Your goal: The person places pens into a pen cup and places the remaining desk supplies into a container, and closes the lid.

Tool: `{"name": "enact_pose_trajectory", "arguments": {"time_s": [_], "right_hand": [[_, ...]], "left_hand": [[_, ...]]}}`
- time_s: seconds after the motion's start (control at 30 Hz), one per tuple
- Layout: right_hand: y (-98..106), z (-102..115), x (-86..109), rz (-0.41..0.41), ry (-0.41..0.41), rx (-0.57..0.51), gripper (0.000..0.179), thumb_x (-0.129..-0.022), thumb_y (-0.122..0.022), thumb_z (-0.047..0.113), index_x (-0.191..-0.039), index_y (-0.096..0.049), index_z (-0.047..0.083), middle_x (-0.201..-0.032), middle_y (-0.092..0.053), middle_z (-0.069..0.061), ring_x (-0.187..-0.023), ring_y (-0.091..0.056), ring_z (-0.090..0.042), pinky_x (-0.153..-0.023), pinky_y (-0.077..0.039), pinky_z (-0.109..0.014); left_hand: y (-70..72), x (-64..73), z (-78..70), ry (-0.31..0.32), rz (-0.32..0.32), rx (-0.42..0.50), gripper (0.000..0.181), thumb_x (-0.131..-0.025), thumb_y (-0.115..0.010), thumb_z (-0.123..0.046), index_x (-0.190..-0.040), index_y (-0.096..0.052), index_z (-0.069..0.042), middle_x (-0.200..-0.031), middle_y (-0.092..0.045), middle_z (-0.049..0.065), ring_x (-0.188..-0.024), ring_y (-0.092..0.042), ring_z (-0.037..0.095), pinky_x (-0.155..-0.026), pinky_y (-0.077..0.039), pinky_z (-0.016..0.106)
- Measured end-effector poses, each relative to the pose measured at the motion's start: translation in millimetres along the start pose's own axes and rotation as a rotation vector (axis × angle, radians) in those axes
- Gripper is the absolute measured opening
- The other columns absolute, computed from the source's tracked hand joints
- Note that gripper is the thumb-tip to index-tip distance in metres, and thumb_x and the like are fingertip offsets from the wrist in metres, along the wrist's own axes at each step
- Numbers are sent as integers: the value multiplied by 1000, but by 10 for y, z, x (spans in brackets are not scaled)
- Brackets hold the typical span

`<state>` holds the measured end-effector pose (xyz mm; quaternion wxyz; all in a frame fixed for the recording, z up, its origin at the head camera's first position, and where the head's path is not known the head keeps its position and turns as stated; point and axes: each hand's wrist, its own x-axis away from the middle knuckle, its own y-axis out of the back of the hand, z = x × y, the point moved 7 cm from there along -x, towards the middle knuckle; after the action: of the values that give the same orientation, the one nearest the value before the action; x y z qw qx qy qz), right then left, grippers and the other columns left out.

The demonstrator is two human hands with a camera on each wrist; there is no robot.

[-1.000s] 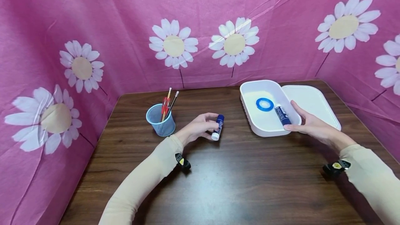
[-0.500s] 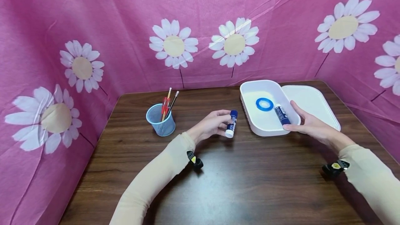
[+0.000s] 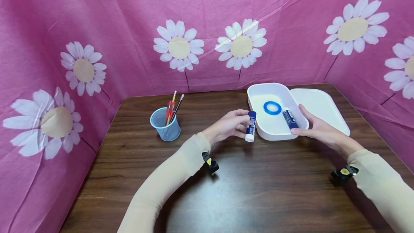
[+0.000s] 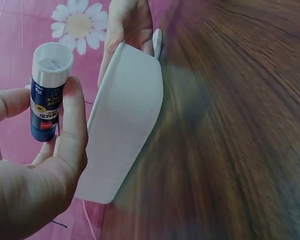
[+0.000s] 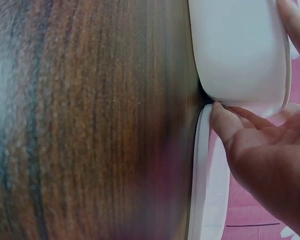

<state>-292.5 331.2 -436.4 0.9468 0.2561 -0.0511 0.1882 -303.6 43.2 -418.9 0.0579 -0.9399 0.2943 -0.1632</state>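
Note:
My left hand (image 3: 230, 127) pinches a glue stick (image 3: 250, 127), dark blue with a white end, between thumb and fingers. It is held close beside the left wall of a white plastic box (image 3: 275, 136). In the left wrist view the glue stick (image 4: 47, 92) stands nearly upright with its white end up. My right hand (image 3: 318, 128) grips the box by its near right side, thumb at the rim and fingers along the outer wall. Inside the box lie a second glue stick (image 3: 290, 118), against the right wall, and a blue tape roll (image 3: 272, 108).
A white lid (image 3: 323, 109) lies on the wooden table (image 3: 265, 190) to the right of the box, partly behind my right hand. At the left stands a light blue mesh cup (image 3: 169, 130) with pencils and red pens (image 3: 170, 109). A pink flowered cloth (image 3: 207, 74) hangs behind the table.
My left hand has moved right with the glue stick, from mid-table to the box's left wall. My right hand keeps its hold on the box; the head view has shifted slightly.

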Motion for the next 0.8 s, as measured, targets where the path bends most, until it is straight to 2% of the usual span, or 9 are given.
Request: {"name": "enact_pose_trajectory", "arguments": {"time_s": [0.23,0.43,0.6,0.8], "right_hand": [[-7,-2,-10,0,9,6,106,-96,-71,25,-161,13,24,-167,18,-5,-151,15,-31,-114,-1,-70],[-9,6,-14,-1,16,3,107,-96,-71,24,-161,14,22,-167,17,-6,-151,14,-32,-114,-2,-71],[-5,18,-11,0,4,8,108,-96,-71,26,-160,15,21,-167,17,-8,-151,12,-35,-113,-4,-72],[-9,17,-1,3,-8,10,107,-97,-70,27,-160,15,22,-167,15,-10,-150,7,-37,-113,-8,-71]], "left_hand": [[-126,-61,-107,-17,20,11,36,-99,-61,-13,-133,-53,-7,-108,-67,10,-82,-68,25,-78,-61,43],[-242,-152,-218,-16,27,60,30,-96,-65,-9,-123,-52,-11,-98,-68,10,-76,-68,23,-71,-62,39],[-386,-223,-433,-13,35,57,30,-95,-67,-9,-119,-51,-12,-95,-69,9,-76,-67,22,-67,-62,37],[-568,-266,-801,-70,58,1,22,-99,-65,-14,-117,-54,-9,-100,-69,10,-82,-69,26,-72,-62,43]]}}
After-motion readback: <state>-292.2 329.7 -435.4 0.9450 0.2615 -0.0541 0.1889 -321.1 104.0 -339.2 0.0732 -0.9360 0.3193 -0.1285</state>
